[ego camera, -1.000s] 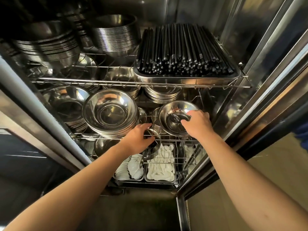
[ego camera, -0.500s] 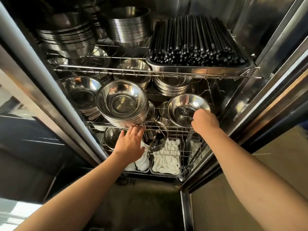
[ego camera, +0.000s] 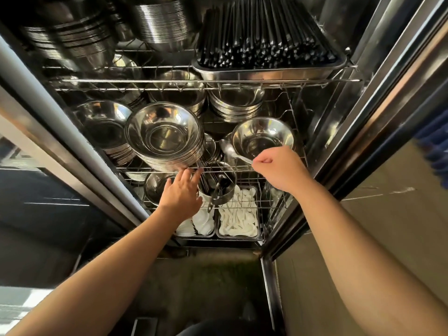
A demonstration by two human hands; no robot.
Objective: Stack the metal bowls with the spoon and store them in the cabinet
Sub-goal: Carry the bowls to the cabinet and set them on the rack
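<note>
Right hand (ego camera: 278, 167) is curled, pinching the handle of a metal spoon (ego camera: 232, 151) whose bowl end lies at 9 o'clock of a single metal bowl (ego camera: 263, 137) on the cabinet's middle wire shelf (ego camera: 242, 169). Left hand (ego camera: 181, 192), fingers straight, touches that shelf's front rail at 6 o'clock of the bowl stack (ego camera: 164, 137). Black chopsticks (ego camera: 264, 37) fill a tray above.
</note>
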